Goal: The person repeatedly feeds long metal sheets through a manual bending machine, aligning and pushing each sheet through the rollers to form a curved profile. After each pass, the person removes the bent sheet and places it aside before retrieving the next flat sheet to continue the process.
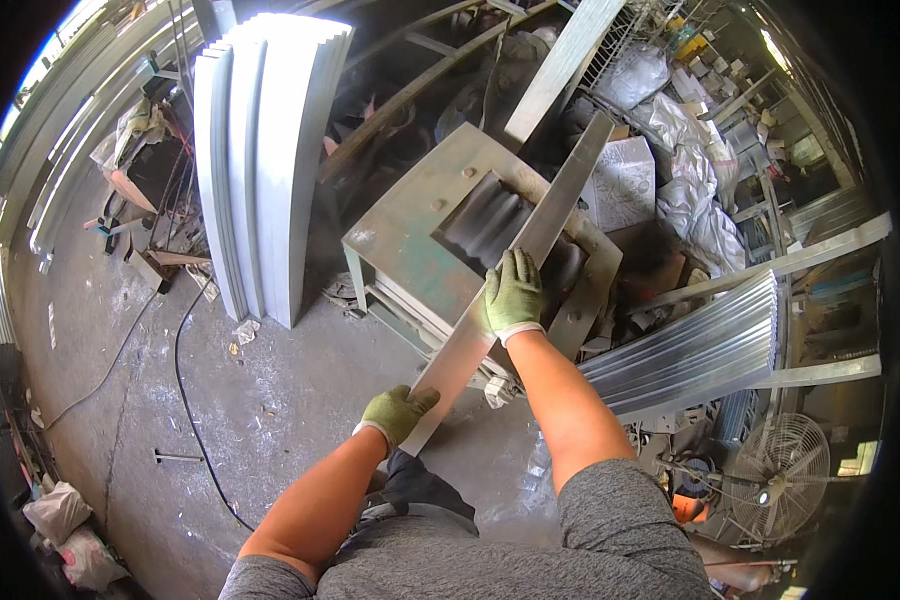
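Observation:
A long flat metal bar point(560, 200) lies slantwise across a worn green and tan metal machine point(400, 215). Through an opening in the machine's top shows a dark, ridged round part point(485, 222). My left hand point(395, 412), in a green glove with thumb and fingers closed, grips the bar's near end. Farther up, beside the machine's opening, my right hand point(515, 290) wears a similar glove. Its fingers lie close together over the bar and press on it; the thumb is hidden.
Pale metal strips point(270, 170) stand stacked at the left of the machine. Another shiny stack point(690, 345) lies at right, above a round fan point(780, 478). A black cable point(178, 370) runs over the floor. Crumpled plastic sacks point(690, 190) pile up behind.

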Available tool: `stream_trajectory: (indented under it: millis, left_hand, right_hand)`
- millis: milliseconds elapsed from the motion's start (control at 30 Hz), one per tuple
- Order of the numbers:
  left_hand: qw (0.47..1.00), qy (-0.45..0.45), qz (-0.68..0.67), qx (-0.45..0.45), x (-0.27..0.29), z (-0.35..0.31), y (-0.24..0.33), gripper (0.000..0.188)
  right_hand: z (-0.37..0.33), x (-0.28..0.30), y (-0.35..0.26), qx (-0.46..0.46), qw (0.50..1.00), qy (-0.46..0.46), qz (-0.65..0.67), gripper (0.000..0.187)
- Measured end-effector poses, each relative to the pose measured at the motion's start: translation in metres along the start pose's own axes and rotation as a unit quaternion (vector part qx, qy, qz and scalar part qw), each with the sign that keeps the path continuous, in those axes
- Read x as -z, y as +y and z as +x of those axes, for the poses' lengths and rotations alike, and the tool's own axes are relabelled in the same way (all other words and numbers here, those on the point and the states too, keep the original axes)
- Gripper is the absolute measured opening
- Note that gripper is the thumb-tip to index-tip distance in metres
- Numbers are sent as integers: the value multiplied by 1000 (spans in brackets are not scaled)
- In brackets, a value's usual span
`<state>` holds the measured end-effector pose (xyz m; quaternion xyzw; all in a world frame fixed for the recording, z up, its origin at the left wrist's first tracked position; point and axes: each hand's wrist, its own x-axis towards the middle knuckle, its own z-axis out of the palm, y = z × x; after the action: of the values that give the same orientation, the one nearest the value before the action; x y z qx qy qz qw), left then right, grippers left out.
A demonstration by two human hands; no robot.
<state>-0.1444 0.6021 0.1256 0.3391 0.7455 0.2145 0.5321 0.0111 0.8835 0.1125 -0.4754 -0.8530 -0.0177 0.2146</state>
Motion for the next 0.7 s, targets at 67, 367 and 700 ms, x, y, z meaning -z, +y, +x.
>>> stream_trajectory:
  millis: [67,367,700]
  left_hand:
    - [999,5,35,12,2,-20,-13,72]
    - [999,-7,-22,27,21,-92,-163,70]
    - [999,-5,-22,44,62,-218,-356,64]
  right_hand:
    - [-18,4,-17,1,1000,-15,3,56]
    - [-132,8,-130,0,1000,-23,19,65]
    - [-296,23,-280,-15,990,-102,92,72]
